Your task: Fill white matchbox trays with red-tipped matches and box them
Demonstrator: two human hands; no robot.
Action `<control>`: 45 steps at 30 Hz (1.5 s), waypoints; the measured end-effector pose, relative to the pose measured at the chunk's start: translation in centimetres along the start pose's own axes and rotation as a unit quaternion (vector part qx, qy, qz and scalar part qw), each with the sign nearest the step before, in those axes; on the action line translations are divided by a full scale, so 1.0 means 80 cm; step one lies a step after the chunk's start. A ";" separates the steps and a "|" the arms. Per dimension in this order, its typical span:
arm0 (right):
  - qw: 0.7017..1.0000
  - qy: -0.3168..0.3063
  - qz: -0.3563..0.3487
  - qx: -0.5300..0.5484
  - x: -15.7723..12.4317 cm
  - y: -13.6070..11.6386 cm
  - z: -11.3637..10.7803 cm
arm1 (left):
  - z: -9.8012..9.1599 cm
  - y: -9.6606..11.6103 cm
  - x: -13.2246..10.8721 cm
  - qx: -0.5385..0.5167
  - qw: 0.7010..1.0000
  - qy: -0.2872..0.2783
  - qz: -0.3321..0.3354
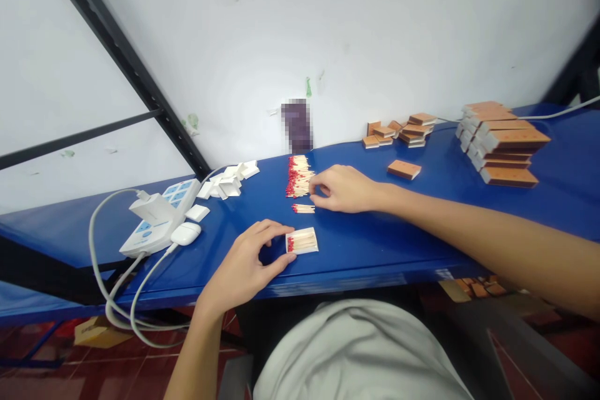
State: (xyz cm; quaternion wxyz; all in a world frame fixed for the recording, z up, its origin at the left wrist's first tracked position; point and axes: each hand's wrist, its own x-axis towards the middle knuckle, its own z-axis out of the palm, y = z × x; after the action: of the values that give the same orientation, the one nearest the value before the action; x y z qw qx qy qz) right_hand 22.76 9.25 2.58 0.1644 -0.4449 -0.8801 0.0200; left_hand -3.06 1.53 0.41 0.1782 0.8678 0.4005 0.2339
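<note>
A small white matchbox tray [314,249] lies on the blue table, with red-tipped matches [304,240] inside it. My left hand [248,262] grips the tray's left end between thumb and fingers. Beyond it sits a larger heap of matches [299,175], red heads to the left. A small separate row of matches [303,208] lies between heap and tray. My right hand [344,189] is curled in a pinch at the bare stick ends, thumb beside the small row and fingertips against the heap's near edge. Its fingers partly hide what they pinch.
Empty white trays [227,180] lie at the left by a power strip [162,219] with cables and a white earbud case [185,234]. Brown matchbox covers [404,169] lie at the right, loose and in a tall stack [509,140]. The blue table [375,250] meets a white wall.
</note>
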 end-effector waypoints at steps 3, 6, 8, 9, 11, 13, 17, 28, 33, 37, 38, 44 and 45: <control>0.999 0.023 0.024 0.010 0.005 0.013 0.005 | -0.001 -0.001 -0.001 0.002 1.000 0.002 -0.002; 0.999 0.024 0.027 0.020 0.011 0.022 0.016 | 0.000 0.000 0.000 0.000 1.000 0.001 -0.004; 0.999 0.029 0.028 0.017 0.015 0.024 0.022 | 0.000 0.000 0.000 -0.001 1.000 0.002 -0.003; 0.999 0.031 0.030 0.014 0.017 0.024 0.025 | 0.000 0.000 0.001 -0.002 1.000 0.002 -0.003; 0.999 0.034 0.036 0.008 0.019 0.022 0.028 | 0.000 0.001 0.001 -0.002 1.000 0.001 -0.003; 0.999 0.030 0.043 0.009 0.020 0.020 0.029 | 0.000 0.001 0.001 -0.003 1.000 0.000 -0.004; 0.998 0.025 0.050 0.026 0.022 0.018 0.031 | 0.000 0.001 0.002 0.001 1.000 0.003 -0.004; 0.999 0.044 0.016 0.025 0.014 0.012 0.021 | -0.001 0.003 0.001 -0.002 1.000 0.003 0.000; 0.997 0.020 -0.044 0.054 0.003 0.003 0.012 | 0.000 0.003 0.002 -0.005 1.000 0.004 0.000; 0.998 0.000 -0.039 0.043 0.001 -0.001 0.010 | -0.001 0.004 0.002 -0.004 1.000 0.003 -0.003; 0.999 -0.007 -0.034 0.039 0.000 -0.002 0.009 | -0.001 0.004 0.001 -0.004 1.000 0.003 -0.003; 1.000 -0.014 -0.008 0.025 -0.001 -0.008 0.009 | 0.000 0.005 0.000 0.001 1.000 0.010 0.000; 0.999 -0.018 -0.011 0.024 -0.001 -0.010 0.010 | 0.000 0.005 -0.001 0.002 1.000 0.011 -0.002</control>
State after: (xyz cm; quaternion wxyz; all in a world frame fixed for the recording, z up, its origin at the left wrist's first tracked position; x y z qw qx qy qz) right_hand 21.97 8.81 1.96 0.1598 -0.4303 -0.8872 0.0476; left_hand -2.82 1.23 0.62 0.1723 0.8650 0.4043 0.2420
